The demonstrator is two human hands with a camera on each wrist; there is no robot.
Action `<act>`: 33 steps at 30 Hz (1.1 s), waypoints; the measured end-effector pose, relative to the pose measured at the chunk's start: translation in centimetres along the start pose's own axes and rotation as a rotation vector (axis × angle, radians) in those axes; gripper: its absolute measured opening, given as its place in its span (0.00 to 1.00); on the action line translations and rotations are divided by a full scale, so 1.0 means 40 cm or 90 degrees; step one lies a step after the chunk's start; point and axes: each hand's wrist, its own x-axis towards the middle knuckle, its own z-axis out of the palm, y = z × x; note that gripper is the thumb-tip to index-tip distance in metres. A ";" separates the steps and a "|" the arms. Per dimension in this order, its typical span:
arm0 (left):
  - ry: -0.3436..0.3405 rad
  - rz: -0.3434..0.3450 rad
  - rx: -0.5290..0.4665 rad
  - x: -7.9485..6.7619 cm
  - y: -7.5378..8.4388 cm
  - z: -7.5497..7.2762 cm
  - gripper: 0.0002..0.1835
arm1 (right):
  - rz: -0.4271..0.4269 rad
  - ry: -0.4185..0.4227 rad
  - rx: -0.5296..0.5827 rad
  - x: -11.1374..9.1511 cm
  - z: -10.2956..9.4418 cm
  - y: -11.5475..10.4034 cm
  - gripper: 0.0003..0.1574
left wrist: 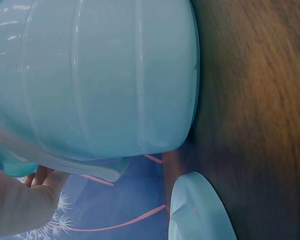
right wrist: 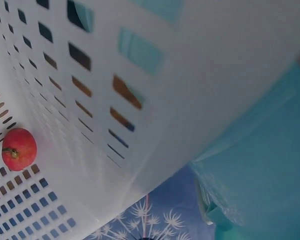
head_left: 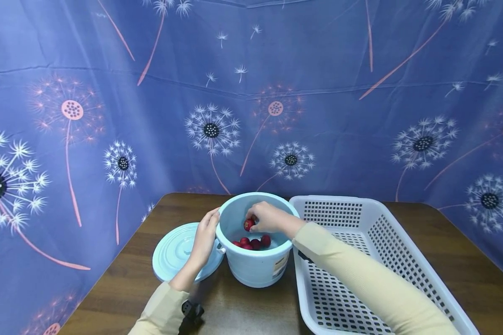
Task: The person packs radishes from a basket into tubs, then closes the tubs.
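Note:
A light blue bucket (head_left: 257, 265) stands on the table with several small red apples (head_left: 265, 240) at its bottom. My right hand (head_left: 268, 217) reaches inside and holds a red apple (head_left: 248, 225) in its fingertips, above the others. At the bucket's left side, my left hand (head_left: 205, 235) grips the rim. The left wrist view shows the bucket's ribbed wall (left wrist: 105, 75) and pale handle (left wrist: 85, 167) close up, with part of the left hand (left wrist: 27, 200) beside them. One red apple (right wrist: 19, 149) lies in the basket in the right wrist view.
A pale grey perforated basket (head_left: 385, 209) stands right of the bucket, partly covered by the right sleeve (head_left: 360, 279). The round blue lid (head_left: 172, 251) lies left of the bucket on the brown wooden table (head_left: 121, 284). A blue dandelion-print cloth (head_left: 251, 139) hangs behind.

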 end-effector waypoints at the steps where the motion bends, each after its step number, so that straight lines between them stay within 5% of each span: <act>1: 0.000 -0.002 0.000 0.000 -0.001 0.000 0.25 | -0.001 0.001 0.004 0.001 0.000 0.001 0.17; 11: 0.002 -0.003 -0.006 0.000 0.001 0.000 0.25 | -0.066 0.038 0.067 0.013 0.007 0.028 0.09; 22: 0.000 -0.014 -0.005 0.000 -0.006 -0.003 0.25 | -0.002 -0.001 0.071 0.002 0.005 0.001 0.13; 33: -0.003 -0.015 -0.001 0.004 -0.010 -0.005 0.25 | 0.002 -0.011 0.108 -0.002 0.002 -0.003 0.15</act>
